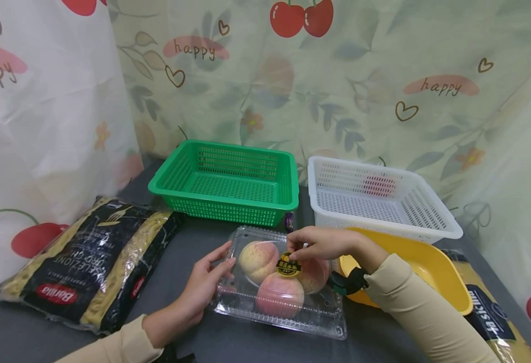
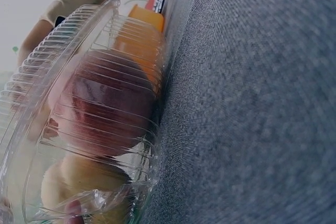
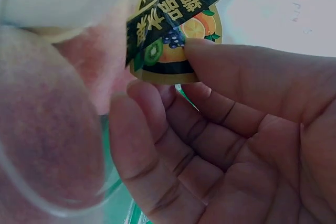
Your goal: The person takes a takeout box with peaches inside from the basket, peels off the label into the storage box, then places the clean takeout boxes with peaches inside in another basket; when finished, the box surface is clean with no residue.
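A clear plastic clamshell box [image 1: 279, 322] holds three peaches [image 1: 280, 296], pink and yellow. My left hand [image 1: 206, 282] is at the box's left side, extended fingers and thumb touching its edge. Over the lid, my right hand [image 1: 324, 244] pinches a black and gold fruit sticker [image 3: 170, 35]. In the right wrist view the thumb lies on the sticker's printed face, and the other fingers curl below and behind it. From the left wrist view, the ribbed box wall [image 2: 105, 124] stands close to the camera, with peaches showing through it.
Behind the box stand a green basket [image 1: 229, 206] and a white basket [image 1: 383, 222]. A yellow basin [image 1: 447, 282] sits to the right, beside a pasta bag [image 1: 492, 312]. At left lies a large Barilla pasta bag [image 1: 88, 262]. A small purple wrapped item [image 1: 289, 222] lies behind the box.
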`<state>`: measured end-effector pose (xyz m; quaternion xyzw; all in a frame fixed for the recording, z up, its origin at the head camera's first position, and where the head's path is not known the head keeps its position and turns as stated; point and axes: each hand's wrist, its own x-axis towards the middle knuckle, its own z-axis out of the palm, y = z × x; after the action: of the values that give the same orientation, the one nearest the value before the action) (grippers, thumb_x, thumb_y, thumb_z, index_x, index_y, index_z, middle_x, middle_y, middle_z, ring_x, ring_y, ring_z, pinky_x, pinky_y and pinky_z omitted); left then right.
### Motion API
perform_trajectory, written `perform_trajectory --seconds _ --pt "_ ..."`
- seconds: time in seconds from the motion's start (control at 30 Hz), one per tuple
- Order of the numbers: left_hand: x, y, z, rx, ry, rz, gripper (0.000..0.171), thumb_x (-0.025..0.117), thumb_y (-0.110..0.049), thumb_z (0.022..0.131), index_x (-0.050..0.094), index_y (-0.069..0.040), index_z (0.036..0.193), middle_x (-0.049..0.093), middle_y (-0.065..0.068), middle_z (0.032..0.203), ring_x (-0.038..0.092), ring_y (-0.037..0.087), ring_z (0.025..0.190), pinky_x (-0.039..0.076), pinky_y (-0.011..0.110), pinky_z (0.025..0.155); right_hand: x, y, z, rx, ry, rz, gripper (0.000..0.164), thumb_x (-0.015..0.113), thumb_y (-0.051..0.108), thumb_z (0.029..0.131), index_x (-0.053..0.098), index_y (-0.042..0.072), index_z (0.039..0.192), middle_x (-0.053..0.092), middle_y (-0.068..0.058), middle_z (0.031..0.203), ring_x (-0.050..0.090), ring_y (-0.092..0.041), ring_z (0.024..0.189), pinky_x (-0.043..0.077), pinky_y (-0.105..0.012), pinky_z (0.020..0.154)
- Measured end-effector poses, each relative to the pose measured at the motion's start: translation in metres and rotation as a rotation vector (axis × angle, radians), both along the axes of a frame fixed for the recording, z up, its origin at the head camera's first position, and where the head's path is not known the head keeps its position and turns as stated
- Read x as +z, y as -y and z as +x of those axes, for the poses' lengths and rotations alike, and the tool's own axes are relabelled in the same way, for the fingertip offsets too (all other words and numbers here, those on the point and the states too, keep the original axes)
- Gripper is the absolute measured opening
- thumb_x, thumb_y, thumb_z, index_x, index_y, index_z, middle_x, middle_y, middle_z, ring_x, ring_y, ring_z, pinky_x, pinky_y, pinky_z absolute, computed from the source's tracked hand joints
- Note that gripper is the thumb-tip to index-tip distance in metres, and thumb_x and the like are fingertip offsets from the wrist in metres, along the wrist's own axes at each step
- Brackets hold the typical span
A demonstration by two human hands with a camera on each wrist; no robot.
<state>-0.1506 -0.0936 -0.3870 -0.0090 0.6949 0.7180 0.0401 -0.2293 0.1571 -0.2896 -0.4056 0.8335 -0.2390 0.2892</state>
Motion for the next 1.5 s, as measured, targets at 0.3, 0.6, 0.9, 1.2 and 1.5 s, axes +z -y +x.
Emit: perform_trajectory --seconds 0.3,0.6,0.9,1.2,1.5 --pt "0.0 0.0 0.0 -0.001 -0.004 0.0 0.046 0.051 -0.018 0.095 0.043 -0.017 0.14 0.042 0.014 0.135 0.055 0.015 0.081 0.058 0.031 0.067 0.0 0.0 0.001 -0.037 0.023 0.009 0.012 0.05 0.015 0.096 0.053 0.006 0.088 0.053 -0.002 0.081 0.052 -0.014 0.076 0.048 -0.025 0.068" --pt "0.001 0.0 0.0 0.002 0.013 -0.002 0.046 0.051 -0.018 0.095 0.043 -0.017 0.14 0.043 0.014 0.133 0.054 0.015 0.082 0.058 0.032 0.068 0.0 -0.001 -0.001 -0.074 0.03 -0.052 0.015 0.047 0.015 0.097 0.05 0.004 0.087 0.05 -0.001 0.078 0.048 -0.015 0.073 0.045 -0.026 0.066" --pt "0.001 0.001 0.001 -0.001 0.027 0.0 0.047 0.052 -0.019 0.095 0.042 -0.016 0.141 0.042 0.015 0.135 0.054 0.016 0.083 0.058 0.032 0.069 0.002 -0.008 -0.005 -0.09 0.002 -0.081 0.016 0.055 0.017 0.094 0.054 0.004 0.084 0.055 0.0 0.075 0.054 -0.015 0.07 0.052 -0.029 0.065" --pt "0.002 0.0 0.002 -0.001 0.028 0.002 0.047 0.052 -0.02 0.095 0.042 -0.016 0.141 0.042 0.015 0.135 0.054 0.015 0.082 0.058 0.032 0.069 0.005 -0.02 -0.006 -0.073 -0.068 -0.076 0.009 0.063 0.013 0.088 0.059 0.006 0.084 0.06 0.0 0.076 0.056 -0.014 0.069 0.051 -0.026 0.062" --pt "0.003 0.0 0.001 0.003 0.028 0.002 0.047 0.052 -0.02 0.095 0.042 -0.016 0.141 0.042 0.015 0.136 0.054 0.015 0.082 0.058 0.031 0.067 0.009 -0.041 -0.006 -0.132 -0.054 -0.113 0.009 0.064 0.014 0.088 0.06 0.006 0.088 0.063 -0.001 0.08 0.058 -0.019 0.073 0.053 -0.03 0.067"
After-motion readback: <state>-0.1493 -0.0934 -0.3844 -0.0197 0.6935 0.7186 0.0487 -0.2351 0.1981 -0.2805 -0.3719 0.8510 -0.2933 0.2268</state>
